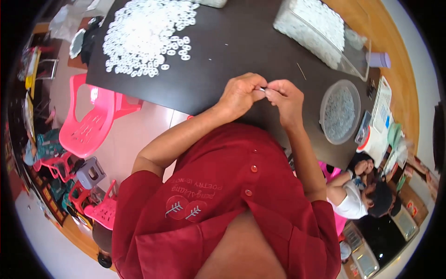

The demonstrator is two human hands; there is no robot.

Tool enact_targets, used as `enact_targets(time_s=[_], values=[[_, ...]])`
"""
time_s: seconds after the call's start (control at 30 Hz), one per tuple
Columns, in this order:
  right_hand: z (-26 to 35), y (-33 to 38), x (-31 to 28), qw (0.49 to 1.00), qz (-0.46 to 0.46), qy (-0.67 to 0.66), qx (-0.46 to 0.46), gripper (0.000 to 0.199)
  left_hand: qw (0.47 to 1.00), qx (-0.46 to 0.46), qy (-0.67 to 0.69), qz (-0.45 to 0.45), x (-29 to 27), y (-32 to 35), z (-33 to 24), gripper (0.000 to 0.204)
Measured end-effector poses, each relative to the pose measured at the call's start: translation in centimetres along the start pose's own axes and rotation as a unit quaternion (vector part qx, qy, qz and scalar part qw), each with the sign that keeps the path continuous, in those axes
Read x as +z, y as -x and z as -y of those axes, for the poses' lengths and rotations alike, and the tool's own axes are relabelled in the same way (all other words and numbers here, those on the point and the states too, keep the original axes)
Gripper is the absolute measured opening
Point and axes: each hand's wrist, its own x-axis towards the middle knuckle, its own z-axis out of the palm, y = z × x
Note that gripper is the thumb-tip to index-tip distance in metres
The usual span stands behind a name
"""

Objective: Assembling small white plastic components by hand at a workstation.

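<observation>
My left hand [240,94] and my right hand [287,99] meet just above the near edge of a black table [223,60]. Between their fingertips they pinch a tiny pale part [263,88], too small to make out. A big heap of white plastic rings [146,35] lies on the table to the far left. To the right of my right hand stands a round clear bowl [340,111] with small pale pieces in it. A clear rectangular tub [325,35] packed with white pieces stands at the far right.
A pink plastic chair [90,123] stands left of the table, with more pink chairs and a grey stool [90,173] below it. A seated person [362,193] is at the lower right. A white tray and small containers [381,116] crowd the table's right end.
</observation>
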Motion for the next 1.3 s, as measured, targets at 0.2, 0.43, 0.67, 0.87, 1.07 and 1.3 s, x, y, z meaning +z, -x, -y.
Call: enact_targets(time_s=[0.2,0.43,0.67,0.87,1.07,1.3], values=[[0.8,-0.1,2.7,0.984,0.009,-0.16,0.081,0.013,0.99,0.062,-0.113,-0.056,-2.3,1.9,-0.5,0.014],[2.3,-2.5,6.3,0.989,0.089,-0.112,0.036,0.01,0.985,-0.045,-0.113,-0.124,-6.5,5.2,0.9,0.01],[0.6,-4.3,9.8,0.984,0.09,0.07,-0.134,0.007,0.943,-0.23,0.195,-0.139,-9.8,6.9,2.7,0.007],[0.4,-2.9,7.3,0.944,0.06,0.22,-0.24,0.007,0.928,-0.246,0.233,-0.153,-9.7,6.3,2.7,0.012],[-2.6,-2.1,2.5,0.959,-0.068,0.224,-0.159,0.008,0.928,-0.245,0.259,-0.109,-9.3,4.5,1.9,0.012],[-4.0,-0.7,-4.6,0.938,-0.224,0.253,-0.079,0.006,0.931,-0.264,0.232,-0.098,-8.2,3.7,1.3,0.01]])
